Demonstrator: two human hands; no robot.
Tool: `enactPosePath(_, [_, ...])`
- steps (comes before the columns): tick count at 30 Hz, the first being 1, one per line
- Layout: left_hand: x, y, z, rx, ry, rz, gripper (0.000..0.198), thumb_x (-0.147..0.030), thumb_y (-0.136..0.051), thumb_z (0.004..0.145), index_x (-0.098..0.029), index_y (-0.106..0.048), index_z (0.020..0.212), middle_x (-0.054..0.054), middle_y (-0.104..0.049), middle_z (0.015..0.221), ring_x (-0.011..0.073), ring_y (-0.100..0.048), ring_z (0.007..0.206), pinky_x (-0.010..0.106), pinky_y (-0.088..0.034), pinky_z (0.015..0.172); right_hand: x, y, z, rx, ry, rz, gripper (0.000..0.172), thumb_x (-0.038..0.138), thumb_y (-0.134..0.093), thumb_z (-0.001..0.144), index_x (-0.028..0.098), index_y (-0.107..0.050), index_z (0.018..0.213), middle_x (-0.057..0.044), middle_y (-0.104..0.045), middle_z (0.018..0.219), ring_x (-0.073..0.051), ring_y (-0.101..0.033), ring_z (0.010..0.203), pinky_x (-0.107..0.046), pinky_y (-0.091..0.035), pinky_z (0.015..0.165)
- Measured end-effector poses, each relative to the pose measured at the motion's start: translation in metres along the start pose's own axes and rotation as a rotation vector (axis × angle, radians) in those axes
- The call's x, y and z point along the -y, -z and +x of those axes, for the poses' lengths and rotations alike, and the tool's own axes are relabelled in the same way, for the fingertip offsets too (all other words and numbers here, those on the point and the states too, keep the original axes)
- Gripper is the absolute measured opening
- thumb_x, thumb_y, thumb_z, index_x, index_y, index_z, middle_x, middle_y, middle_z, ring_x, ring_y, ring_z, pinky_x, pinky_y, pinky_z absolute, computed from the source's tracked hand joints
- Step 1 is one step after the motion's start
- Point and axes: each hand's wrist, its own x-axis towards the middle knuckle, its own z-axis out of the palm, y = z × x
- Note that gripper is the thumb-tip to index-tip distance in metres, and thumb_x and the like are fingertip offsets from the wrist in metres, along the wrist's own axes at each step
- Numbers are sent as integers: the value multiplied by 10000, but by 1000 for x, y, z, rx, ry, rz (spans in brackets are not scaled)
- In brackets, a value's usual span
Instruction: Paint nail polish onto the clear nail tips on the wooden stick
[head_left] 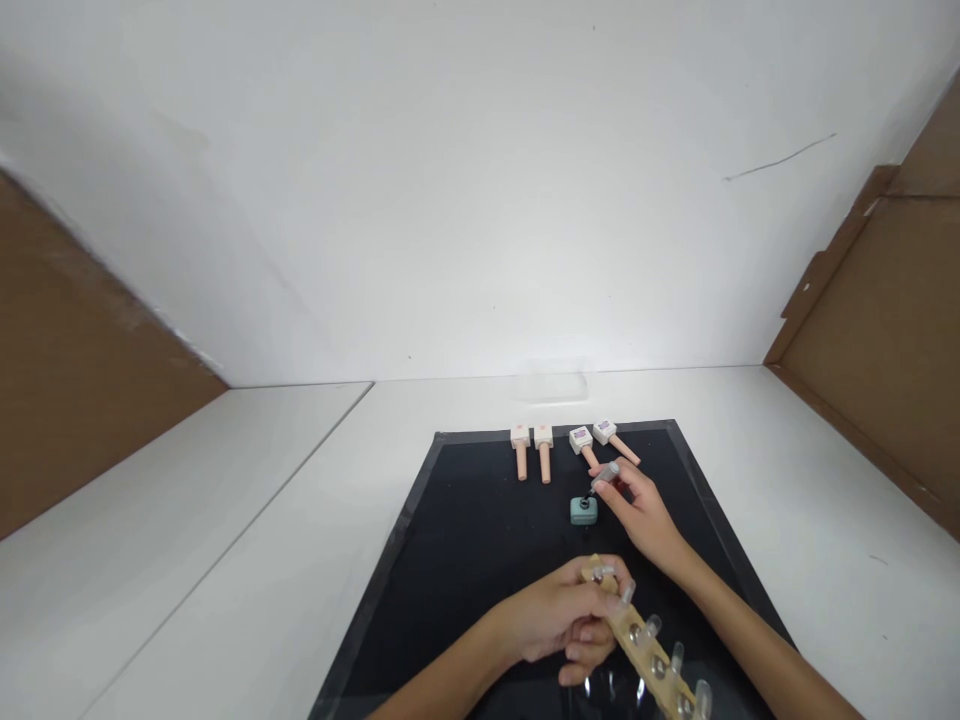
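Note:
My left hand (574, 610) is closed around the upper end of a flat, light wooden strip (643, 655). Several clear false nail tips (651, 628) stand along the strip on small round holders. In my right hand (637, 505) is a grey nail polish brush cap (606, 475), pinched between thumb and fingers and tilted. Its dark brush end points down at the mouth of a small teal nail polish bottle (583, 512), which stands upright and uncapped on the black mat. Whether the bristles are inside the neck or just above it, I cannot tell.
Several nail polish bottles with white square bodies and peach caps, such as this one (544, 452), lie along the far edge of the black mat (465, 540). Behind it, a clear plastic piece (551, 386) rests on the white table (300, 500). Cardboard walls (885, 320) flank both sides.

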Motion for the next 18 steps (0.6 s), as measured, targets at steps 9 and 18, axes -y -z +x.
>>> enactPosePath(9, [-1, 3, -5, 43, -87, -30, 319, -325, -709, 666, -199, -426, 743, -135, -352, 386, 21, -233, 263, 116, -309, 230, 19, 12, -3, -20, -27, 67, 300, 463, -554, 843, 185, -665, 830, -31, -606, 727, -177, -550, 645, -301, -469, 618])
enactPosePath(18, [2, 13, -7, 76, -265, -44, 290, -289, -691, 738, -194, -420, 778, -131, -375, 424, 16, -289, 279, 119, -368, 255, 58, 33, -28, 63, 95, 421, 214, 444, -626, 822, 240, -690, 806, -10, -530, 660, -158, -494, 587, -265, -406, 525])
